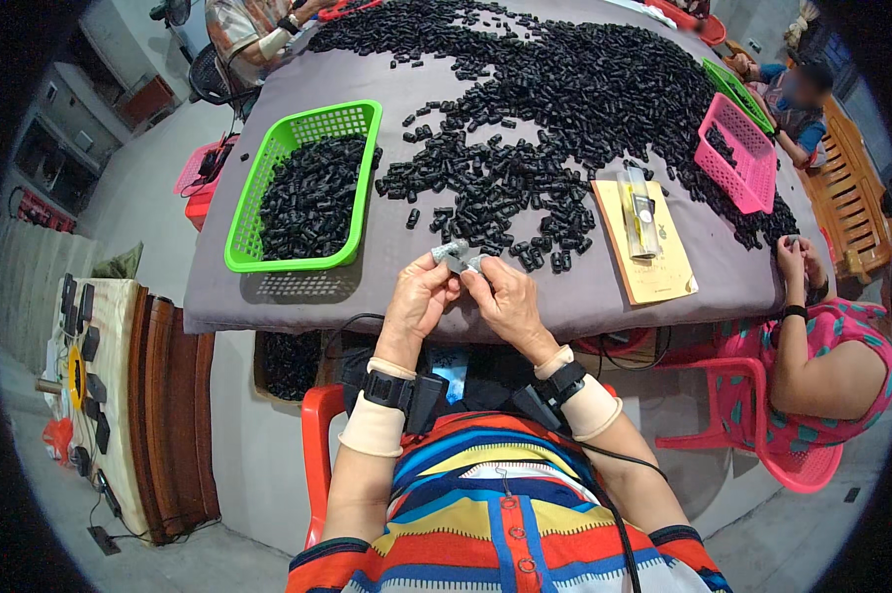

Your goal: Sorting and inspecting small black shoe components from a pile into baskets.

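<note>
My left hand (418,300) and my right hand (510,304) meet just over the near edge of the table, thumbs and fingertips pinched close together. Silver-grey wrapping (450,251) covers some of the fingertips. Whatever lies between the fingers is too small and hidden to make out. Just beyond my hands spreads a big heap of small black plastic pieces (604,94), with loose ones scattered at its near side. To the left of my hands stands a green plastic basket (369,183), partly filled with the same kind of black pieces (312,198).
Right of my hands lie a yellow notepad (663,282) and a clear package (640,212). A pink basket (747,163) stands farther right. Co-workers sit around the grey-covered table (209,287); the nearest, at right, uses a pink chair (762,395). A cable (619,524) runs along my right arm.
</note>
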Demonstrator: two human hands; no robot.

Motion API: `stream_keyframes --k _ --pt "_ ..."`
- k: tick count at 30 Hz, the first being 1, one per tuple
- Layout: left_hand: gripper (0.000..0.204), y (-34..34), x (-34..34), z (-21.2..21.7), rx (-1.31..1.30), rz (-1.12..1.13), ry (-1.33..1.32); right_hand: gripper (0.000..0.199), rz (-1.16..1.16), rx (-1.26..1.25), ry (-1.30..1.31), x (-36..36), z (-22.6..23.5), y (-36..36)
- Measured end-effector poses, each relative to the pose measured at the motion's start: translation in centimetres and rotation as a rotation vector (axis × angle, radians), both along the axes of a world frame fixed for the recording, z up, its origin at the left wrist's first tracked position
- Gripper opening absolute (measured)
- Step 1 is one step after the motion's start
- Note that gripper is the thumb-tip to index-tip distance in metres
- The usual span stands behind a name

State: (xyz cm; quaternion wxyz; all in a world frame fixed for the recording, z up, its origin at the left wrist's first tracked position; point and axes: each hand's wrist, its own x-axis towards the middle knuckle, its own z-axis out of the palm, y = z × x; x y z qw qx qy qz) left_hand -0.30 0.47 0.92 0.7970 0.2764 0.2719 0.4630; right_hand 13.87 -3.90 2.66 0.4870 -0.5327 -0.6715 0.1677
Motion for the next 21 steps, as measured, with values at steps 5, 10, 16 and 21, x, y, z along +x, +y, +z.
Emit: stream_keyframes --k 5,10,16,21 --pt "0.016 0.0 -0.03 -0.09 -0.005 -0.012 -0.027 0.022 -0.043 -0.01 0.082 0.24 -0.3 0.13" --pt "0.015 -0.01 0.02 0.1 -0.032 0.005 -0.055 0.024 -0.04 -0.06 0.098 0.45 -0.73 0.21" --pt "0.015 0.04 -0.02 -0.34 0.001 0.01 -0.076 0.025 -0.041 -0.129 0.191 0.44 -0.67 0.23" --pt "0.017 0.0 -0.04 -0.2 -0.013 0.011 -0.062 0.026 -0.039 -0.139 0.18 0.5 -0.31 0.13"
